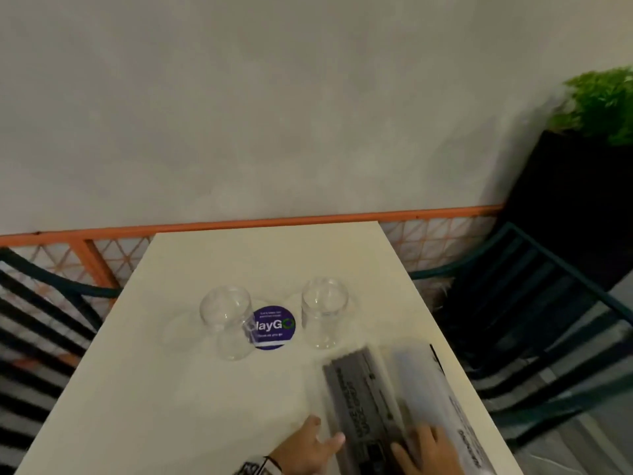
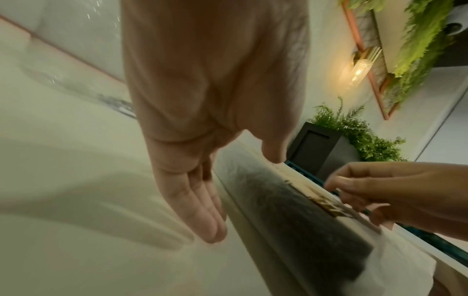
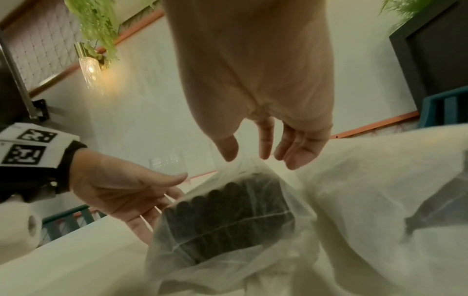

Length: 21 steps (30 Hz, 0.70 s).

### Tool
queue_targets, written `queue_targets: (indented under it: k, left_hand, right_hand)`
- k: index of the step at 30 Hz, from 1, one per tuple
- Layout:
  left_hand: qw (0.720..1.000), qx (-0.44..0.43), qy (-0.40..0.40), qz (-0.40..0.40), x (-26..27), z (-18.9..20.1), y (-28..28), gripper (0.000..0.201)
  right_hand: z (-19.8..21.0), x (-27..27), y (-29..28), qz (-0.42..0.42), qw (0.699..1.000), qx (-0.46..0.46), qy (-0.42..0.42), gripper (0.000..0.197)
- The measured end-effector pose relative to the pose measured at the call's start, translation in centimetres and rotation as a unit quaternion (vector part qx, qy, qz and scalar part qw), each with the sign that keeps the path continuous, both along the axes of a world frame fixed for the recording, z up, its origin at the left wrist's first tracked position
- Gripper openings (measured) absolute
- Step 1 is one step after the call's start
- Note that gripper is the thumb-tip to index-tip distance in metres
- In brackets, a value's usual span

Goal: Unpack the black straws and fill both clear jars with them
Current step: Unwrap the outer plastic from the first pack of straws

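Two clear jars stand upright mid-table, one to the left (image 1: 224, 320) and one to the right (image 1: 323, 311); both look empty. A pack of black straws (image 1: 363, 402) in translucent plastic lies at the near right, its straw ends showing in the right wrist view (image 3: 228, 220). My left hand (image 1: 318, 440) is open, its straight fingers (image 2: 202, 216) against the pack's left side. My right hand (image 1: 423, 447) hovers over the pack's near end with relaxed, spread fingers (image 3: 298, 152), gripping nothing.
A second, paler plastic-wrapped pack (image 1: 435, 399) lies right of the straw pack, near the table's right edge (image 1: 455, 351). A round purple sticker (image 1: 274, 327) sits between the jars. Dark slatted chairs (image 1: 534, 323) flank the table; a black planter (image 1: 575, 200) stands at the right.
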<state>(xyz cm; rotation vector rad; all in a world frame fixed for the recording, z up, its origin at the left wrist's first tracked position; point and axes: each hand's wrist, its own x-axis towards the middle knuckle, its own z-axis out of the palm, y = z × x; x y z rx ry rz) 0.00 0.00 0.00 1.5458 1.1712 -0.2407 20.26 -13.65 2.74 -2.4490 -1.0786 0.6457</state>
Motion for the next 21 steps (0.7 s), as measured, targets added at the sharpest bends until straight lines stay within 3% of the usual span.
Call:
queue_targets:
  k: [2,5,11,13,15,18,21]
  left_hand:
    - [0.998,-0.048,-0.038,0.029,1.4,0.8,-0.5,0.09]
    - [0.995,-0.037,-0.088,0.043,3.1,1.4,-1.5,0.073]
    - [0.987,-0.063,-0.133,0.068,2.0,1.0,-2.3,0.06]
    - [0.986,-0.078,-0.127,0.071,1.1,1.1,-2.5,0.058]
    - [0.987,-0.069,-0.117,0.09,-0.3,1.5,-2.4,0.056]
    - [0.98,0.034,-0.106,0.167,-3.5,3.6,-1.6,0.058]
    - [0.934,0.143,-0.164,0.283,-6.4,7.5,-0.5,0.046]
  right_hand:
    - [1.2,-1.3,1.6,0.05,0.998,-0.039,0.024,0.133]
    - [1.6,-2.1,3.2,0.033,0.986,-0.034,0.16,0.085]
    - [1.1,-1.0,5.3,0.042,0.938,-0.057,0.338,0.083]
    - [1.2,-1.1,5.5,0.073,0.911,-0.063,0.401,0.061]
    - [1.7,-1.7,5.7,0.107,0.916,-0.057,0.382,0.048]
    - [2.9,-2.7,6.0,0.196,0.939,-0.062,0.274,0.07]
    - [5.0,-4.4,6.4,0.315,0.923,-0.046,0.218,0.073]
